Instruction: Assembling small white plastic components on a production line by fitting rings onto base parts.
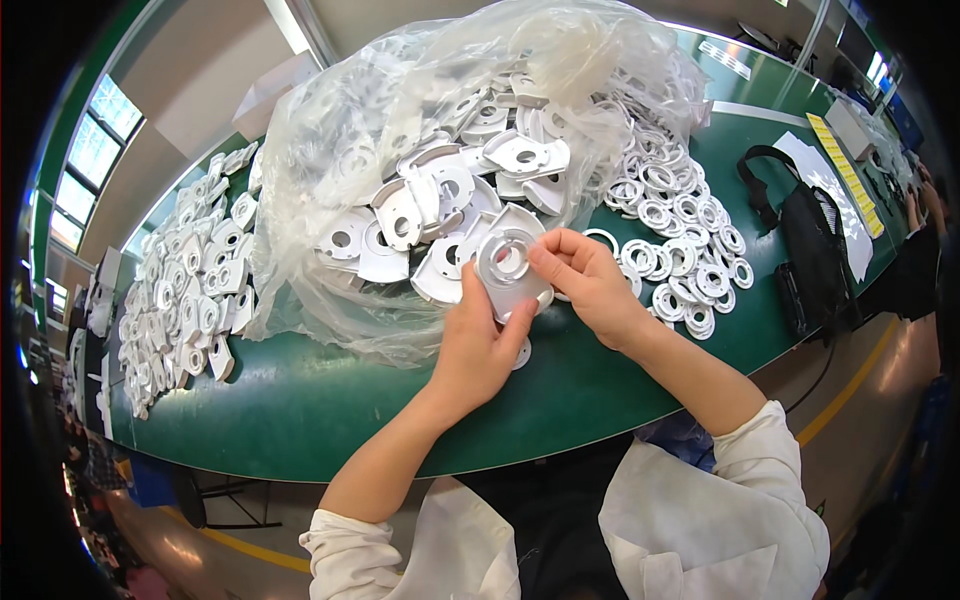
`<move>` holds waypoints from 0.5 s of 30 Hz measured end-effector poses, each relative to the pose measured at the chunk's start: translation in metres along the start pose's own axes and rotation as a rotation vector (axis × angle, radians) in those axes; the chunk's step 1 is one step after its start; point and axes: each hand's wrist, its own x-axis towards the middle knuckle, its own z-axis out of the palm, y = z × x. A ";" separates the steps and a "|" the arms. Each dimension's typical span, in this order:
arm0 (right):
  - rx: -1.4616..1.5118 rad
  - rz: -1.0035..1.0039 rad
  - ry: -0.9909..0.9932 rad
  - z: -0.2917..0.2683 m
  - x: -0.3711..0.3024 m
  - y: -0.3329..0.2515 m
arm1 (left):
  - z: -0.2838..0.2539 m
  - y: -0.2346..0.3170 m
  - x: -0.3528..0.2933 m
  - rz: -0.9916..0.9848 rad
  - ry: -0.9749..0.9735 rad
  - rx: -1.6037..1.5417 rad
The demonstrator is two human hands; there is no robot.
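My left hand (470, 350) is closed around a white plastic plate (512, 297) with a round hole and one rounded end. A white ring (487, 262) lies over the hole. My right hand (592, 283) pinches the ring's right edge between thumb and fingers, against the plate. Just behind both hands, several similar white plates (402, 222) spill from the mouth of a large clear plastic bag (330, 120). Right of my right hand is a heap of loose white rings (683, 255). One more ring (522, 354) lies partly hidden beneath my left hand.
At the left of the green table (300, 400) lies a spread pile of white plates with rings (190, 285). On the right are a black bag (815, 245) with a strap, white paper sheets (832, 190) and a yellow strip (845, 175). Other people's hands (925, 200) show at far right.
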 end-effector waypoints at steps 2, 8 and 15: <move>-0.025 -0.032 0.084 -0.001 0.001 0.002 | 0.005 0.004 -0.001 0.011 -0.017 0.098; -0.407 -0.013 0.064 -0.002 0.001 0.000 | -0.002 0.007 -0.003 -0.019 -0.123 0.319; -0.665 -0.120 0.099 -0.001 -0.007 -0.012 | -0.029 0.000 0.004 -0.121 -0.268 -0.057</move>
